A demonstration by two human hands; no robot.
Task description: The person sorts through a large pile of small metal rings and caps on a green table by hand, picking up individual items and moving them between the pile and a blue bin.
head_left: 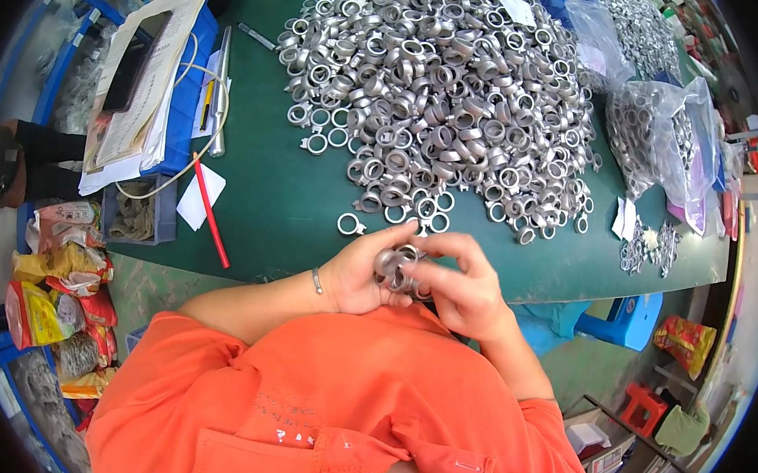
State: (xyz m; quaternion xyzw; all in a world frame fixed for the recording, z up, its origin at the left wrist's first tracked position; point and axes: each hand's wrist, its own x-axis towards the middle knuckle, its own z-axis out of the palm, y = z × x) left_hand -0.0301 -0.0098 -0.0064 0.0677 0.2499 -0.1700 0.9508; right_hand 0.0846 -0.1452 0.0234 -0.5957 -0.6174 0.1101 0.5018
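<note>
Close to my body, at the near edge of the green table, my left hand (360, 273) cups several grey metal rings (392, 266) in its palm and fingers. My right hand (463, 285) reaches over from the right, its thumb and fingers closed around the same rings. How many rings are held is hard to make out. Just beyond my hands, a few loose rings (349, 224) lie flat on the table. Behind them rises a large heap of similar metal rings (439, 92), each with a small tab.
On the left, a red stick (211, 213) lies by a white paper (194, 201); papers with a phone (134, 65) rest on a blue bin. Plastic bags of rings (653, 134) stand at the right, near small metal parts (649, 248). A blue stool (622, 320) stands below the table edge.
</note>
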